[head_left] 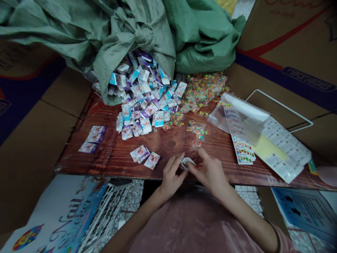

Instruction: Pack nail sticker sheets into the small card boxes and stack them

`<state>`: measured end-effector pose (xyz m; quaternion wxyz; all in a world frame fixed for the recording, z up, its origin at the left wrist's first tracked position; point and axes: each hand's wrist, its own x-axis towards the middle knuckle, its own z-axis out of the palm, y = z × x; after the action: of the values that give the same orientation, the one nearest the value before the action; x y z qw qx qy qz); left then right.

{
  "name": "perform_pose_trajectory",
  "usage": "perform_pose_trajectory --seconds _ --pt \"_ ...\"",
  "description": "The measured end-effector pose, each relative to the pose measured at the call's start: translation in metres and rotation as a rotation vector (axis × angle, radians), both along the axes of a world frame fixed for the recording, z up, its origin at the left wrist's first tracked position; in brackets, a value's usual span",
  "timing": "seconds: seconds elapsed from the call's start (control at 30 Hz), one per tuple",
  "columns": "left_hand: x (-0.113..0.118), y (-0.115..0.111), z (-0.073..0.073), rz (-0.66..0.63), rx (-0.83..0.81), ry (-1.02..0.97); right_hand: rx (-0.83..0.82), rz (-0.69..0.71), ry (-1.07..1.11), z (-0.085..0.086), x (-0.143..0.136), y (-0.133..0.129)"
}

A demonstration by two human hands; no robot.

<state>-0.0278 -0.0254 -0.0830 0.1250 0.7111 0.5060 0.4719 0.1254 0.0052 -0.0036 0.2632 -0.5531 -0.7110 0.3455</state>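
Note:
At the table's front edge, my left hand [172, 174] and my right hand [210, 172] close on a small box [187, 162] from both sides. It looks pale, and its open end seems to face up; the fingers cover most of it. To the left lie several flat little boxes [142, 154] printed with a hand picture. Just beyond my right fingers are small clear packets of coloured bits [198, 130]. A big heap of similar blue, purple and white boxes [147, 102] spills from a green sack [105, 88] further back.
More printed boxes [92, 138] sit at the table's left. A larger pile of packets [206, 88] lies at the back, by a second green sack [202, 38]. Sticker sheets [286, 140] and a clear plastic sleeve [242, 117] lie right. Large cartons [284, 66] flank the wooden table [110, 165].

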Motion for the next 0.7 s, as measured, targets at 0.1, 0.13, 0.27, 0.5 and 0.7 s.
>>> perform_pose_trajectory --seconds 0.1,0.13,0.27,0.5,0.7 --pt "0.0 0.0 -0.002 0.0 -0.009 0.009 -0.003 -0.029 0.027 -0.002 -0.002 -0.002" --pt "0.0 0.0 -0.002 0.001 0.003 0.011 -0.007 -0.04 0.042 -0.003 -0.001 -0.001" --pt "0.0 0.0 0.0 -0.06 0.109 0.075 -0.07 -0.047 0.114 -0.006 0.003 0.004" --pt "0.004 0.0 0.005 -0.132 -0.02 0.249 -0.235 -0.042 0.297 -0.019 0.014 0.009" --pt "0.006 0.002 0.003 -0.115 -0.107 0.212 -0.099 -0.039 0.359 -0.038 0.038 0.033"
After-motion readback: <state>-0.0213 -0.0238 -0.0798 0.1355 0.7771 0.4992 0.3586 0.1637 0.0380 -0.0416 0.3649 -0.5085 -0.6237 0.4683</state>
